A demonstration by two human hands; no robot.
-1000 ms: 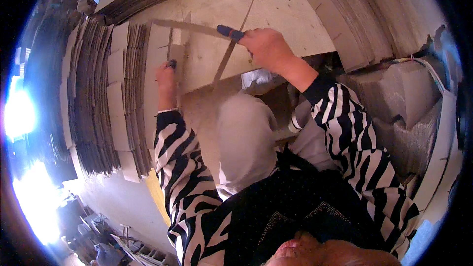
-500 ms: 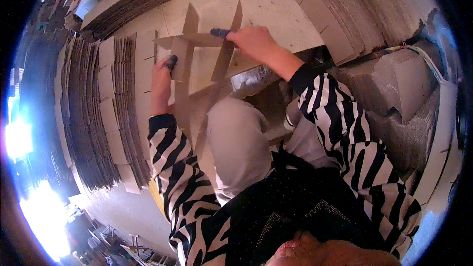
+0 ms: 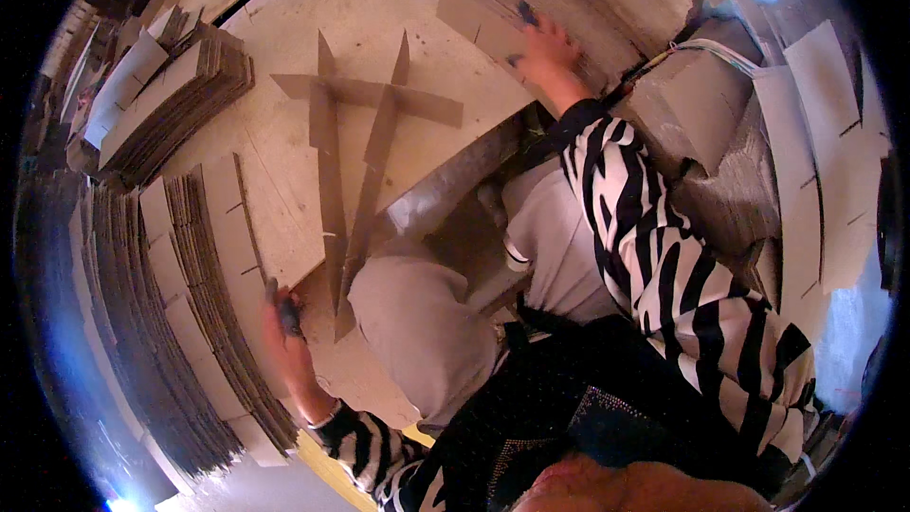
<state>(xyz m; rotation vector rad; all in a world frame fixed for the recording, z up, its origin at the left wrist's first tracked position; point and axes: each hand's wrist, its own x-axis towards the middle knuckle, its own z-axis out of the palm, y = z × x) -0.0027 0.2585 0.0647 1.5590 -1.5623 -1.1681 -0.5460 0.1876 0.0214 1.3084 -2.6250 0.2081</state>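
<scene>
Right fingers: spread on the top strip of the far-right stack [image 3: 493,24]; right hand [image 3: 540,52] lies flat there, gripping nothing that I can make out.
Left fingers: left hand [image 3: 284,322] curled against the near-left stack [image 3: 227,256]; whether it pinches a strip, I cannot tell.
Grid: three slotted cardboard strips [image 3: 365,100] lie interlocked on the table [image 3: 284,171], two long ones running away from the person, one crossing them.
Direction: the grid lies between the hands, left of the right hand and ahead-right of the left.
Long axis: the two parallel strips point from the near table edge toward the far side.
Nearer hand: the left is close to the strips' near ends; the right is nearer the cross strip.
Surface: pale, scuffed board tabletop.
Room: more cardboard stacks [image 3: 161,95] crowd the left, with loose sheets [image 3: 825,133] at right.
</scene>
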